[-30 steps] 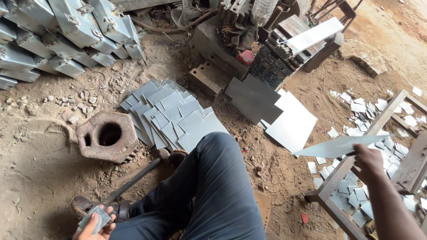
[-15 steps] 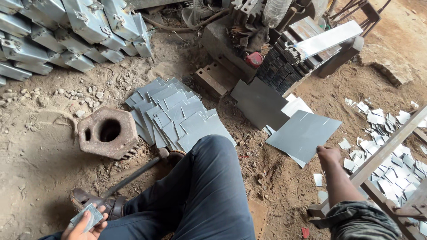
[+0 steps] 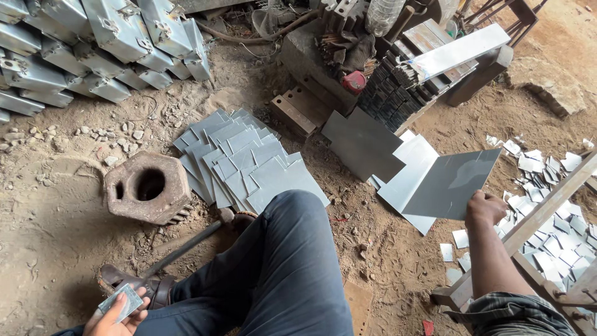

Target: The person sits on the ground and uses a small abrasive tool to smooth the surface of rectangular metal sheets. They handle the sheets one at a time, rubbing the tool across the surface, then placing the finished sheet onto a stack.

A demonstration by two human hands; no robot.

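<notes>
A dirt workshop floor is seen from above, with the person's knee in dark trousers (image 3: pixel 280 267) at lower centre. At the right of the frame, the right hand (image 3: pixel 486 207) is closed on the lower edge of a flat grey metal sheet (image 3: pixel 457 183), which is held tilted just above other sheets lying on the ground (image 3: pixel 364 146). At the lower left corner, the left hand (image 3: pixel 115 314) is wrapped around a small grey metal piece (image 3: pixel 121 303), beside a brown sandal (image 3: pixel 134 283). A fanned stack of cut grey plates (image 3: pixel 249 162) is spread at centre, just beside a rusty hollow iron block (image 3: pixel 148 186). Small metal offcuts (image 3: pixel 547 205) are scattered at far right. Galvanised boxes (image 3: pixel 93 43) are piled at upper left.
</notes>
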